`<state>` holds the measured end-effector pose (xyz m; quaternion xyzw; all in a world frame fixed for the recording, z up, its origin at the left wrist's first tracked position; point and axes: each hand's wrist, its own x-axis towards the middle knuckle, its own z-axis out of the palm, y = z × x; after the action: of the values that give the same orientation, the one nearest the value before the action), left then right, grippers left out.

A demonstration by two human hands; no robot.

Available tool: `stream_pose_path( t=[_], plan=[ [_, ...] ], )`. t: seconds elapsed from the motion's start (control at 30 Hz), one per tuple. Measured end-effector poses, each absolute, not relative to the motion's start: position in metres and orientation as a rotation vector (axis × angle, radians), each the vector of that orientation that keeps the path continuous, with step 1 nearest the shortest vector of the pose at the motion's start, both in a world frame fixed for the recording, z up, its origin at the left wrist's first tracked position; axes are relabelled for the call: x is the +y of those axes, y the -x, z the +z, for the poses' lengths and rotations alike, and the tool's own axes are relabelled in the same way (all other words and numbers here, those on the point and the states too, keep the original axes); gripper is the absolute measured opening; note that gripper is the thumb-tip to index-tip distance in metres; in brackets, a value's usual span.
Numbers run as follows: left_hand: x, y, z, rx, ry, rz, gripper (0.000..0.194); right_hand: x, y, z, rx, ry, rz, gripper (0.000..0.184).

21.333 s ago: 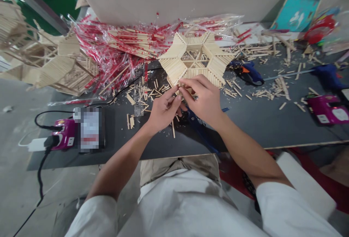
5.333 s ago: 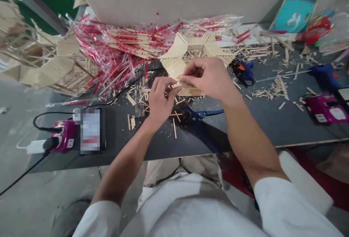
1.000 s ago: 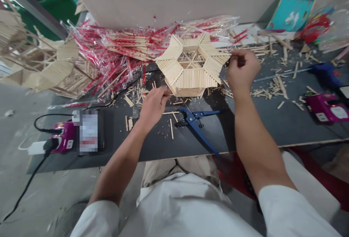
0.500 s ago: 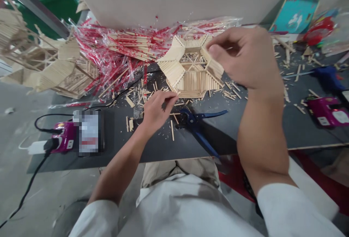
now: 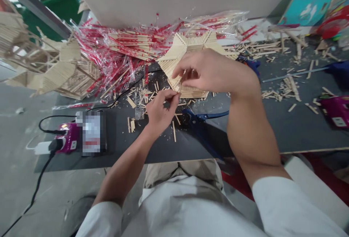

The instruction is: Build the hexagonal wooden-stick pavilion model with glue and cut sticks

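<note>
My left hand [image 5: 162, 111] pinches a short thin wooden stick [image 5: 178, 92] between thumb and forefinger at the front left of a many-sided stick model [image 5: 177, 49]. My right hand [image 5: 207, 71] is in front of the model, palm down, hiding much of its middle. Its thumb and forefinger are curled close together just above my left fingertips; whatever small thing they hold is too unclear to make out. The model is built of pale sticks laid side by side in slanted panels. Blue-handled cutters [image 5: 214, 115] lie below my right wrist, partly in shadow.
Red-and-clear wrappers with sticks [image 5: 128, 44] pile up behind. A larger stick structure [image 5: 60, 69] stands left, near a phone [image 5: 92, 133] and purple power adapter [image 5: 67, 137]. Stick scraps [image 5: 283, 89], a blue glue gun [image 5: 339, 73] and another purple adapter [image 5: 335, 111] are right.
My right hand has come left and down from the model's right side to my left fingertips. My left hand stays nearly in place, still pinching the stick. The view has shifted slightly right.
</note>
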<state>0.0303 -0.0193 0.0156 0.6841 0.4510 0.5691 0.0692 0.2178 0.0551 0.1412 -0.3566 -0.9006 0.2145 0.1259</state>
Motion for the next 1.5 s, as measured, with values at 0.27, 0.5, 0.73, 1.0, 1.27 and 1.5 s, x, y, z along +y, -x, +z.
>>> stream_pose_path(
  t=[0.27,0.5,0.73,1.0,1.27,1.5],
  plan=[
    [-0.02,-0.031,0.015,1.42,-1.998,1.674,0.005,0.052,-0.214,0.132,-2.715,1.011,0.562,0.034],
    [-0.015,-0.035,0.02,1.346,-1.688,1.603,0.008,0.055,-0.206,0.124,-2.637,1.009,0.483,0.024],
    [-0.02,-0.032,0.027,1.434,-1.615,1.535,0.009,0.056,-0.205,0.127,-2.562,1.045,0.641,0.025],
    [-0.024,-0.032,0.033,1.431,-1.676,1.544,0.008,0.053,-0.201,0.133,-2.425,1.213,0.724,0.014],
    [-0.022,-0.031,0.031,1.402,-1.692,1.535,0.013,0.053,-0.199,0.131,-2.406,1.212,0.752,0.008],
    [-0.023,-0.03,0.03,1.452,-1.721,1.501,0.016,0.053,-0.199,0.133,-2.424,1.213,0.743,0.008]
  ],
)
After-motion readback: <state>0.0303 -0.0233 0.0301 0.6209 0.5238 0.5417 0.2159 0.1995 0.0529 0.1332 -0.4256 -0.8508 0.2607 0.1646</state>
